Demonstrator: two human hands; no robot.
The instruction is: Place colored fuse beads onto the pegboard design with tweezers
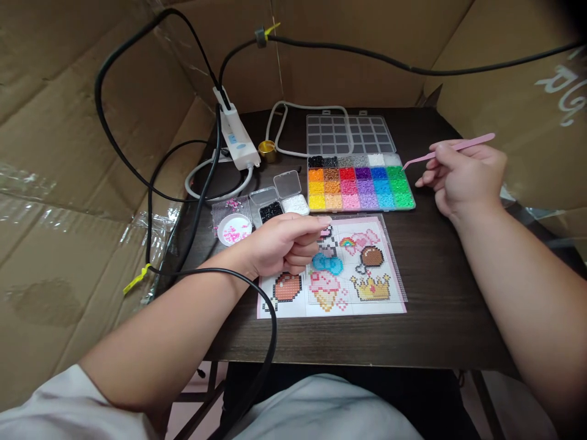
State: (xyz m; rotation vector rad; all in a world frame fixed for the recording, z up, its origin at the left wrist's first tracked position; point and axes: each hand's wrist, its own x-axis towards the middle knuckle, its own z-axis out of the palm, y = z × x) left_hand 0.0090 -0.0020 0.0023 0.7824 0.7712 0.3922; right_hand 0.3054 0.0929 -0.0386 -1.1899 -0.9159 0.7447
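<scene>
Pink-bordered printed pattern sheet (284, 310), on the dark wooden table (440, 318), below the curled, closed left hand (291, 241); right hand (472, 177) pinching pink angled tweezers (472, 142), tip at the green beads (401, 174) of the multicoloured clear plastic bead box (362, 210); blue bow (328, 264) and round brown motif (372, 256) seemingly beaded; yellow crown (373, 290) and pink ice cream (324, 284) perhaps print only; white round dish (238, 222), pink beads inside, farther left.

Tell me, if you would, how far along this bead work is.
The turquoise bow and dark brown round figure on the patterned paper sheet look beaded. The right hand holds pink angled tweezers at the clear plastic bead box. The yellow crown appears only printed, so probably remains.
</scene>
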